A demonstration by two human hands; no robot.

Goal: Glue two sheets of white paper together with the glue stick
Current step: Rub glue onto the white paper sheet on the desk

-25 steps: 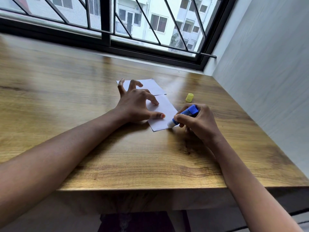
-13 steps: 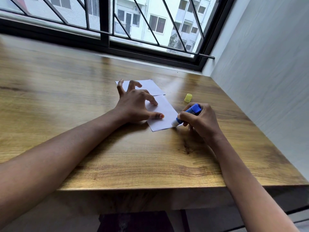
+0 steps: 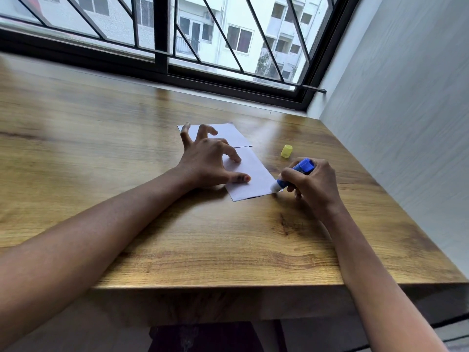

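Note:
Two white paper sheets lie end to end on the wooden table. The near sheet (image 3: 253,179) is pinned down by my left hand (image 3: 206,161), fingers spread, thumb and fingertips pressing on it. The far sheet (image 3: 225,134) lies just beyond, partly hidden by those fingers. My right hand (image 3: 311,182) grips a blue glue stick (image 3: 294,175), tilted down to the left, its white tip touching the near sheet's right front corner.
The glue stick's yellow cap (image 3: 286,151) stands on the table (image 3: 228,250) just right of the papers. A grey wall (image 3: 406,123) borders the table on the right, and a barred window (image 3: 203,47) runs along the back.
The glue stick tip moved along the near sheet's front edge, from near its middle toward the right corner. My left hand kept holding the paper in place.

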